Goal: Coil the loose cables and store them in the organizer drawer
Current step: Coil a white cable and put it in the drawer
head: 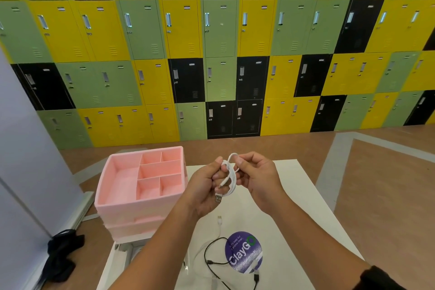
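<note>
I hold a coiled white USB cable (231,178) above the white table (306,207). My left hand (207,186) grips the coil's left side, and the metal USB plug hangs below its fingers. My right hand (256,174) pinches the top loop of the same coil. To the left stands a pink organizer (113,198) with an open divided top tray and drawers beneath. A loose white cable (220,222) and a loose black cable (209,259) lie on the table below my hands.
A round purple sticker (243,252) sits on the table among the loose cables. A black bundle (62,254) lies on the floor at the left beside a white panel. A wall of yellow, green and black lockers (219,54) stands beyond the brown floor.
</note>
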`<state>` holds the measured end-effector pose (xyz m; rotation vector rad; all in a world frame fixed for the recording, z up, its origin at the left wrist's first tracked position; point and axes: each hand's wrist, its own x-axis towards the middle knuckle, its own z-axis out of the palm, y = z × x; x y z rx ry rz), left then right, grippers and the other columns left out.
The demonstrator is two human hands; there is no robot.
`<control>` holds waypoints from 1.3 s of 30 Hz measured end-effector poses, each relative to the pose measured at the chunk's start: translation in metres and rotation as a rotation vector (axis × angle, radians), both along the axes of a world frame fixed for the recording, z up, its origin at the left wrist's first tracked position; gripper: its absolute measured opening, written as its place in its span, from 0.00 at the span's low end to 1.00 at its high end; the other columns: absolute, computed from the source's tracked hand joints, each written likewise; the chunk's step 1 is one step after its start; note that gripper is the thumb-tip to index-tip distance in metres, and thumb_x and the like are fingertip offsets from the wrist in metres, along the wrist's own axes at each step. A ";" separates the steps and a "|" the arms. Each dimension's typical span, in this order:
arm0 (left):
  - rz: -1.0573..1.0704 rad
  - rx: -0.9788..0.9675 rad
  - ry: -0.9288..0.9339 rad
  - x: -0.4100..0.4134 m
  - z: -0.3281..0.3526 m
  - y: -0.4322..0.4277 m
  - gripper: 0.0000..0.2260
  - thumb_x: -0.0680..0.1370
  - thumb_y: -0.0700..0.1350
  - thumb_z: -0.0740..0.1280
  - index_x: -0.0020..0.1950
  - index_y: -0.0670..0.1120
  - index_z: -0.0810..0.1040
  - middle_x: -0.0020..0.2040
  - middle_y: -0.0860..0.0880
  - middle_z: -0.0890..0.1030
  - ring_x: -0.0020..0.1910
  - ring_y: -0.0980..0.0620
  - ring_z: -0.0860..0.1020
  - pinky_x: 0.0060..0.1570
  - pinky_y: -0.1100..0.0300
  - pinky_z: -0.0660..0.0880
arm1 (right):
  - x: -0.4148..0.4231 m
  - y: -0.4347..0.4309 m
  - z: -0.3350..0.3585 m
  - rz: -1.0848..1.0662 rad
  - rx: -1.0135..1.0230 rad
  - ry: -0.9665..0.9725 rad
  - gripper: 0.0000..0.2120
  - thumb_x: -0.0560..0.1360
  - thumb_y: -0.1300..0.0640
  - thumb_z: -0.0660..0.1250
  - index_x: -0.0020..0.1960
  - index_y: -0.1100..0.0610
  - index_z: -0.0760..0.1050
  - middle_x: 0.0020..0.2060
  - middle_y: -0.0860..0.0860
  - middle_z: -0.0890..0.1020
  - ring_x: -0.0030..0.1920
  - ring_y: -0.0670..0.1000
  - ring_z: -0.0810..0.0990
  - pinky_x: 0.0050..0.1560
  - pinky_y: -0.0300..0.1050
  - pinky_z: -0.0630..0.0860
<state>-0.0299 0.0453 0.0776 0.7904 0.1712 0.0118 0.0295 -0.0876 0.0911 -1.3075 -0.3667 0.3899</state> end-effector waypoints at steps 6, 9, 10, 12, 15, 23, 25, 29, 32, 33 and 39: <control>0.169 0.345 -0.039 0.001 -0.003 -0.010 0.19 0.85 0.48 0.58 0.37 0.43 0.77 0.26 0.50 0.67 0.24 0.56 0.63 0.24 0.65 0.63 | -0.005 0.004 -0.012 -0.003 -0.169 -0.016 0.11 0.82 0.57 0.63 0.50 0.59 0.84 0.41 0.59 0.86 0.42 0.58 0.83 0.52 0.62 0.81; 0.278 0.494 -0.020 0.002 -0.007 -0.011 0.18 0.85 0.48 0.58 0.39 0.42 0.76 0.27 0.48 0.72 0.26 0.54 0.68 0.26 0.63 0.67 | -0.014 0.008 -0.017 0.039 -0.143 0.023 0.10 0.83 0.55 0.63 0.54 0.57 0.82 0.40 0.55 0.86 0.41 0.54 0.84 0.49 0.54 0.83; 0.303 0.535 -0.019 0.002 -0.009 -0.011 0.17 0.85 0.48 0.58 0.40 0.42 0.77 0.29 0.46 0.75 0.28 0.52 0.70 0.27 0.62 0.68 | -0.015 0.008 -0.018 0.062 -0.153 -0.010 0.07 0.81 0.56 0.66 0.56 0.57 0.80 0.41 0.53 0.86 0.42 0.54 0.85 0.48 0.51 0.84; 0.338 0.603 -0.016 0.002 -0.014 -0.010 0.18 0.85 0.48 0.58 0.39 0.43 0.78 0.32 0.45 0.79 0.29 0.52 0.72 0.29 0.61 0.69 | -0.015 0.008 -0.022 0.081 -0.225 -0.118 0.10 0.78 0.63 0.70 0.59 0.56 0.78 0.43 0.52 0.87 0.44 0.53 0.87 0.49 0.50 0.84; 0.370 0.658 -0.009 0.002 -0.018 -0.009 0.19 0.85 0.48 0.58 0.40 0.43 0.79 0.32 0.45 0.79 0.28 0.53 0.71 0.27 0.61 0.68 | -0.011 0.009 -0.024 0.020 -0.374 -0.265 0.13 0.77 0.65 0.69 0.59 0.53 0.80 0.43 0.50 0.86 0.42 0.53 0.86 0.46 0.50 0.85; 0.496 0.649 0.052 0.005 -0.008 0.002 0.17 0.85 0.46 0.59 0.40 0.42 0.75 0.24 0.55 0.67 0.24 0.57 0.65 0.25 0.62 0.65 | -0.019 0.003 -0.025 0.086 -0.517 -0.222 0.07 0.81 0.61 0.64 0.48 0.57 0.81 0.33 0.59 0.85 0.31 0.56 0.85 0.35 0.48 0.83; 0.554 0.513 0.112 0.009 -0.007 0.014 0.16 0.85 0.47 0.60 0.40 0.42 0.75 0.25 0.53 0.65 0.24 0.56 0.63 0.25 0.62 0.63 | -0.025 0.000 -0.031 0.201 -0.494 -0.187 0.08 0.82 0.61 0.64 0.49 0.56 0.81 0.32 0.58 0.83 0.30 0.56 0.84 0.33 0.46 0.81; 0.570 0.414 0.149 0.010 -0.010 0.017 0.16 0.85 0.46 0.60 0.40 0.41 0.75 0.26 0.52 0.63 0.24 0.57 0.61 0.23 0.64 0.62 | -0.028 -0.006 -0.036 0.293 -0.576 -0.217 0.09 0.81 0.60 0.64 0.48 0.55 0.82 0.33 0.56 0.85 0.31 0.53 0.84 0.36 0.44 0.80; 0.569 0.450 0.158 0.008 -0.018 0.009 0.16 0.85 0.47 0.59 0.40 0.42 0.74 0.25 0.53 0.63 0.25 0.56 0.61 0.24 0.63 0.63 | -0.023 -0.003 -0.034 0.297 -0.771 -0.333 0.08 0.79 0.61 0.65 0.51 0.57 0.83 0.39 0.51 0.87 0.40 0.46 0.85 0.46 0.43 0.80; 0.562 0.464 0.158 0.008 -0.019 0.006 0.16 0.85 0.47 0.59 0.40 0.42 0.74 0.25 0.53 0.64 0.25 0.55 0.61 0.25 0.63 0.63 | -0.021 -0.002 -0.032 0.286 -0.805 -0.346 0.09 0.78 0.63 0.64 0.54 0.57 0.82 0.42 0.50 0.87 0.43 0.47 0.86 0.50 0.46 0.81; 0.535 0.474 0.161 0.010 -0.016 0.003 0.17 0.85 0.48 0.58 0.39 0.43 0.74 0.24 0.53 0.65 0.25 0.55 0.63 0.26 0.61 0.64 | -0.022 0.011 -0.023 0.199 -0.597 -0.178 0.21 0.75 0.67 0.55 0.61 0.49 0.74 0.36 0.52 0.79 0.32 0.49 0.73 0.35 0.46 0.69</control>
